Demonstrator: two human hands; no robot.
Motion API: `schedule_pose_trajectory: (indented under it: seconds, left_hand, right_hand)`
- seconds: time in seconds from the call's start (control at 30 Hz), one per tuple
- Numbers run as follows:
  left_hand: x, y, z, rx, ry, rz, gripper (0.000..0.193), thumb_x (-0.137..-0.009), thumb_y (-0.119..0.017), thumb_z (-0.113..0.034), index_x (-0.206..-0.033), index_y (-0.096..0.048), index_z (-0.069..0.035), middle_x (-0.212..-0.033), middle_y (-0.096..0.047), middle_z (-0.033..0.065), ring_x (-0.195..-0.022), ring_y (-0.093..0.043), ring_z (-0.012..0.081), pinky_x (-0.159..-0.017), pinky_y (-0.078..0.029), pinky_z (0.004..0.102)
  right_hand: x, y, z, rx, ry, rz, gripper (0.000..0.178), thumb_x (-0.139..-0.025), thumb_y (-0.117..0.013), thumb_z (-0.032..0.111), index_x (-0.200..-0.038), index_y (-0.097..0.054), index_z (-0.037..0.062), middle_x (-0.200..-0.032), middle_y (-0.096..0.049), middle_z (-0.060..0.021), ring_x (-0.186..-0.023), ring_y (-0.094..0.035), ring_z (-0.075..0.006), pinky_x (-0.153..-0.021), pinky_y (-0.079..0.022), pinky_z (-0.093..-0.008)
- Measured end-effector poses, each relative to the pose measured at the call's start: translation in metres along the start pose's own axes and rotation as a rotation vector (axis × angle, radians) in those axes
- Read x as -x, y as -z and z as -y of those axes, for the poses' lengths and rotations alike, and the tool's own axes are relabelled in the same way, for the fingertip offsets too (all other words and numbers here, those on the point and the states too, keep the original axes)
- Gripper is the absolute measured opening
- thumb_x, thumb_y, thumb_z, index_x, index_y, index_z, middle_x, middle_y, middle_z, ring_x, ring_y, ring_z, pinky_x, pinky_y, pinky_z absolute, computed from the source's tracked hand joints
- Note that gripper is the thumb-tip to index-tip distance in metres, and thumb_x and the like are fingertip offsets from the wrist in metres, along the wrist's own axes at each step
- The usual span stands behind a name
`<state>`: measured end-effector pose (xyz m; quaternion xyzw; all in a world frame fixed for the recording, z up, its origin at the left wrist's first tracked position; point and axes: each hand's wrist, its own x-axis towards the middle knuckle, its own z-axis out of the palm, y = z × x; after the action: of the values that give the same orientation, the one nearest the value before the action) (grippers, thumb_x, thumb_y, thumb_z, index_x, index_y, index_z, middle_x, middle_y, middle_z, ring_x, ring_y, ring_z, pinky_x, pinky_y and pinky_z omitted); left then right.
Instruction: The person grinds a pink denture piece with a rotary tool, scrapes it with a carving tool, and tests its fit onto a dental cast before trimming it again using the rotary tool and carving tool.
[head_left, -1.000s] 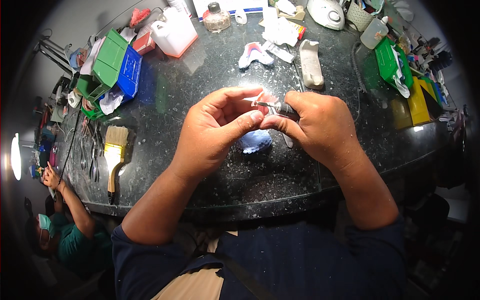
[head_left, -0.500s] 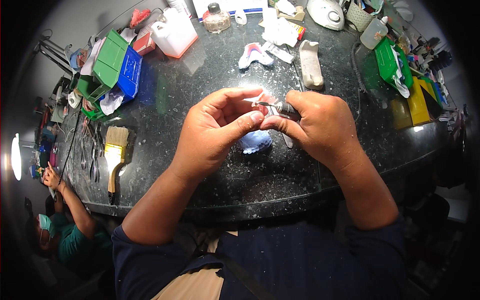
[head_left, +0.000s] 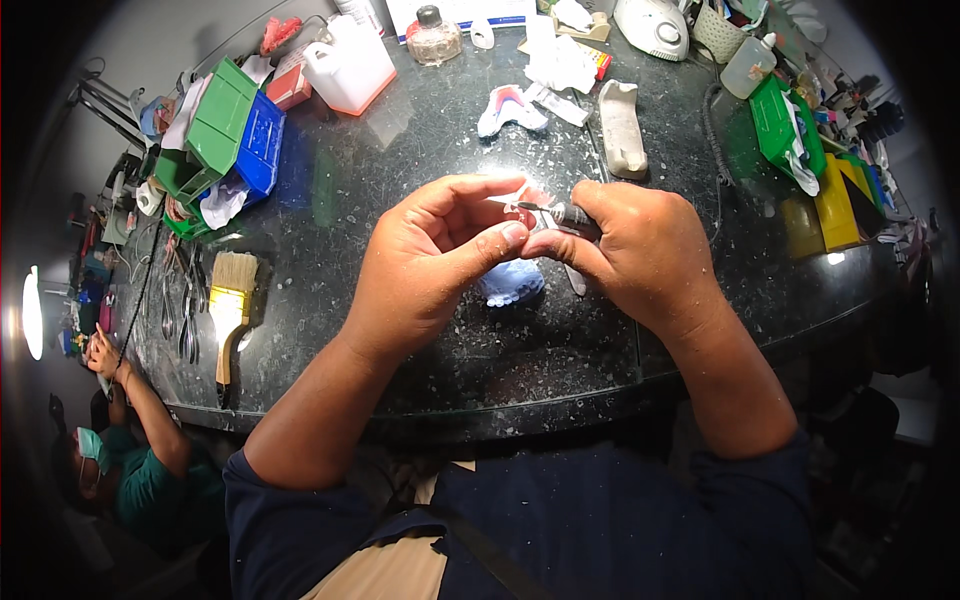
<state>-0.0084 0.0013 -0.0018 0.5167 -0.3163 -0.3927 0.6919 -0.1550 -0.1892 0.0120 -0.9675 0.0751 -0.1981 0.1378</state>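
Note:
My left hand is closed around a small pinkish dental piece, probably a denture, pinched between thumb and fingers; much of it is hidden. My right hand grips a dark rotary handpiece. Its thin bur reaches left to the pinkish piece, close to my left fingertips. Thumbs of both hands nearly meet below the bur. On the bench just under my hands lies a blue dental cast with a row of teeth, partly covered. Beside it shows the end of a flat pale tool. Whitish specks dot both hands.
A wide brush and several metal hand tools lie left. Beyond my hands are a dental model and a whitish curved block. Bins, a jug and a glass bottle stand farther back. A co-worker sits at far left.
Both hands and arms stay in the same place. The bur and the pinkish piece have shifted only very slightly against each other.

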Motion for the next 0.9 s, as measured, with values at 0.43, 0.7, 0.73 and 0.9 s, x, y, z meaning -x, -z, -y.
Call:
schedule_pose_trajectory:
  seconds: [0.43, 0.7, 0.73, 0.9]
  left_hand:
    - [-0.0002, -0.0007, -0.0001, 0.004, 0.013, -0.013, 0.043, -0.106, -0.073, -0.005, -0.146, -0.063, 0.002, -0.133, -0.075, 0.0181, -0.123, -0.074, 0.0250, -0.111, -0.060, 0.0411]
    - [0.0001, -0.0005, -0.0005, -0.006, 0.011, -0.016, 0.042, -0.106, -0.073, -0.005, -0.146, -0.063, 0.002, -0.132, -0.075, 0.0171, -0.123, -0.074, 0.0246, -0.111, -0.060, 0.0418]
    - [-0.0001, -0.0003, 0.0000, -0.009, 0.010, -0.015, 0.042, -0.106, -0.073, -0.005, -0.146, -0.063, 0.002, -0.132, -0.075, 0.0170, -0.123, -0.074, 0.0247, -0.111, -0.060, 0.0419]
    - [-0.0006, -0.0011, 0.0010, 0.000, 0.010, -0.019, 0.042, -0.106, -0.073, -0.004, -0.146, -0.063, 0.002, -0.133, -0.075, 0.0163, -0.123, -0.074, 0.0246, -0.111, -0.061, 0.0418]
  right_hand:
    - [-0.0004, 0.0035, 0.0016, -0.039, 0.012, -0.029, 0.046, -0.095, -0.078, 0.057, -0.105, -0.081, 0.0128, -0.085, -0.077, -0.0128, -0.076, -0.076, -0.0372, -0.067, -0.060, -0.0476]
    - [-0.0008, 0.0046, 0.0011, -0.009, -0.018, -0.011, 0.045, -0.096, -0.078, 0.057, -0.107, -0.081, 0.0135, -0.085, -0.077, -0.0132, -0.077, -0.076, -0.0373, -0.068, -0.060, -0.0474]
    - [-0.0007, 0.0038, 0.0007, -0.008, -0.020, -0.005, 0.046, -0.096, -0.077, 0.057, -0.106, -0.080, 0.0126, -0.085, -0.077, -0.0134, -0.077, -0.076, -0.0374, -0.067, -0.060, -0.0475]
    - [0.0000, -0.0006, -0.0020, 0.015, 0.000, 0.007, 0.047, -0.096, -0.077, 0.057, -0.100, -0.078, 0.0104, -0.083, -0.075, -0.0134, -0.075, -0.075, -0.0377, -0.066, -0.059, -0.0484]
